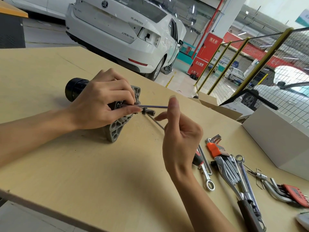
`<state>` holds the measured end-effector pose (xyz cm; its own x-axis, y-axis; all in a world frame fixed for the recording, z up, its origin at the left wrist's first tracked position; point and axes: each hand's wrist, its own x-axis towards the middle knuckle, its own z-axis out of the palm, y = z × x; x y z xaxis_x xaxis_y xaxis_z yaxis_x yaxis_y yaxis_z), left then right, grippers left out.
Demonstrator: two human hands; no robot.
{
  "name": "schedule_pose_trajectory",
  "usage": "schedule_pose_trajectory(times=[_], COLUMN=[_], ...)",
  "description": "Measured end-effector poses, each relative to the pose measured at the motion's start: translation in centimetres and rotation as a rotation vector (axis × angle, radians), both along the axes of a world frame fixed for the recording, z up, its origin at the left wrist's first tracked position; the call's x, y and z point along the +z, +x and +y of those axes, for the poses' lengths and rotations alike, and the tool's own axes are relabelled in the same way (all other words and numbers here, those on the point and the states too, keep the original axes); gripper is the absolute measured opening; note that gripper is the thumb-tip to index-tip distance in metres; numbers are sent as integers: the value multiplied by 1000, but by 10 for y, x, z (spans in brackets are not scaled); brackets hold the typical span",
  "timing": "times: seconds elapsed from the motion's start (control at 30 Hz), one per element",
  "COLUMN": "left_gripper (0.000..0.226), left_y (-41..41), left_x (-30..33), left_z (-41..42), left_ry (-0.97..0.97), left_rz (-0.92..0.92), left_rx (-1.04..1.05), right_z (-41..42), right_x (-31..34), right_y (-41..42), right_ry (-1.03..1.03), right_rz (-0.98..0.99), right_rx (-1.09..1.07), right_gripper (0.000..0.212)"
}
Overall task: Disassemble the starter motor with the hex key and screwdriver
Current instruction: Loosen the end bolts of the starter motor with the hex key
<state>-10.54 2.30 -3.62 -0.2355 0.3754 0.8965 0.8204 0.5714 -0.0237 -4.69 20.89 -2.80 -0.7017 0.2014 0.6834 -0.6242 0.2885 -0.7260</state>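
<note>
The starter motor (76,88) lies on its side on the wooden table (83,164), black body to the left, grey flange (117,129) to the right. My left hand (100,104) lies over the motor and pinches the shaft of a hex key (153,106) near the flange. The key runs level to the right. My right hand (180,136) is raised at its far end, index finger against the tip, other fingers loosely curled. A long thin bolt (156,122) lies on the table under the key.
Right of my right hand lie a red-handled screwdriver (197,158), wrenches (206,174), an orange hex key set (215,146), a bundle of spanners (234,173) and a red hex key set (287,191). A white box (280,139) stands at the table's right edge.
</note>
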Motion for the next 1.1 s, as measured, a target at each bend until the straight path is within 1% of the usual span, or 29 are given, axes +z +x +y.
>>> schedule_pose_trajectory(times=[0.13,0.23,0.33,0.53,0.57,0.7,0.77,0.8,0.9,0.97,1.1], left_gripper=[32,31,32,32,32,30,30,30,30,30,30], left_y=[-1,-1,-1,-1,-1,1,0,0,0,1,-1], left_x=[-1,-1,-1,0,0,1,1,1,0,1,0], left_z=[-2,-2,-3,-4,-4,-3,-2,-3,-1,0,-1], left_ry=[-3,-5,-9,-13,-17,-19,-8,0,11,18,12], left_rz=[5,5,2,-8,-7,-7,-9,-11,-10,-15,-9], left_rx=[4,-6,-8,-28,-30,-37,-23,-17,-17,-18,-19], right_z=[0,-1,0,1,1,-1,-1,-2,-2,-2,-1], right_x=[3,6,3,-5,-6,-6,-3,-2,0,0,3], right_y=[0,0,-2,-4,-4,-1,2,2,4,4,2], right_ry=[50,20,-21,128,146,165,133,118,85,31,-66], right_rz=[-107,-159,-175,-57,-37,67,116,140,165,113,-62], right_rx=[-33,24,79,60,60,67,101,111,109,99,100], right_gripper=[54,46,43,46,44,20,16,19,37,43,51])
